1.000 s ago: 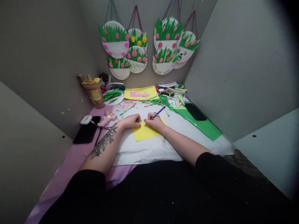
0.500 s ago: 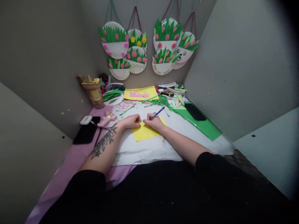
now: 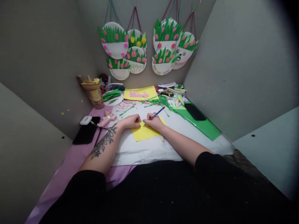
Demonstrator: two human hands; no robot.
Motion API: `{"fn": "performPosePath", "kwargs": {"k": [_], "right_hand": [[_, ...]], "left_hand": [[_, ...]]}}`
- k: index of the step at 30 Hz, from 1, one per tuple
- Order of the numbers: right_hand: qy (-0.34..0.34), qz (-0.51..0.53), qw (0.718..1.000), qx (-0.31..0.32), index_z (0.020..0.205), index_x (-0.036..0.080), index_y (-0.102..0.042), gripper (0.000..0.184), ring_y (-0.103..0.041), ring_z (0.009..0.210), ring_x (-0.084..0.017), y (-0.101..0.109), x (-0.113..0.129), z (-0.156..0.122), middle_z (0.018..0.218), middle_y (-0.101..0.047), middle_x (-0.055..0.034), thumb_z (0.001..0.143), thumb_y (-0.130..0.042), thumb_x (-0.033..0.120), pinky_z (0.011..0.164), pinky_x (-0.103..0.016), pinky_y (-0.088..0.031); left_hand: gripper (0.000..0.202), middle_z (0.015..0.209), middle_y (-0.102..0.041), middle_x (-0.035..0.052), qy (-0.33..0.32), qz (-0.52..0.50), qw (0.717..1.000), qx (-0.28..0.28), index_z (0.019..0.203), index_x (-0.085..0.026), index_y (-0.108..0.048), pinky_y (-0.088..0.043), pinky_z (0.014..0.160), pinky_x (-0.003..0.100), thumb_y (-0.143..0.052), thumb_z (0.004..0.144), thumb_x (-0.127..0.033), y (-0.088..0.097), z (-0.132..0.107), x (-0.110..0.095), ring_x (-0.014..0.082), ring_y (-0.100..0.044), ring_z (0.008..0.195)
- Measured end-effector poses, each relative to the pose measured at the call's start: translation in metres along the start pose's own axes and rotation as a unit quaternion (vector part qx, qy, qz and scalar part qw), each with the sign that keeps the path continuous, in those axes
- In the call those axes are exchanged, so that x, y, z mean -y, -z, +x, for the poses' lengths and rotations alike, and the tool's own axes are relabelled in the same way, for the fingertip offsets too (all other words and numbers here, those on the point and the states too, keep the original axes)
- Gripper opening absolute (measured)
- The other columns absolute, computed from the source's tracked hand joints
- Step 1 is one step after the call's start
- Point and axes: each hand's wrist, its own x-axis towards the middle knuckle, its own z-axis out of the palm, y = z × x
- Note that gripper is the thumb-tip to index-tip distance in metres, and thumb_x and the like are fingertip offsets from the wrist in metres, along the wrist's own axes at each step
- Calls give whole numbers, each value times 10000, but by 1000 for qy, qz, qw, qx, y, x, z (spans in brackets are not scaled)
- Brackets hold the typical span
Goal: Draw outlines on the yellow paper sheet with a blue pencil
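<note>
Yellow paper point(image 3: 145, 133) lies on a white sheet point(image 3: 130, 152) at the centre of the head view. The right hand point(image 3: 154, 122) pinches a blue pencil point(image 3: 159, 111), its lower end at the paper. The left hand point(image 3: 132, 121), curled, rests at the paper's upper left edge; whether it grips anything, I cannot tell. Green clippings point(image 3: 161, 101) lie just above centre, and decorated paper plates point(image 3: 115, 49) hang across the top of the frame.

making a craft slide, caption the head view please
Right hand holding a slim blue pencil over a yellow paper sheet, left hand at its far edge.
</note>
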Motion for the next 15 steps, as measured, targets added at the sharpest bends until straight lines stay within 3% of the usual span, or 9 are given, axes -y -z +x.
{"fn": "performPosePath", "kwargs": {"k": [15], "right_hand": [[4,-7,1000,25,550,198,-415,296,-397,542,-98,-1,0,0,514,-428,59,641,-647,357,525,-235,-298]], "left_hand": [[262,806,-584,4,-4,6,1000,0,860,-198,-516,-365,594,253,-560,640,-334,0,1,0,159,-520,698]]}}
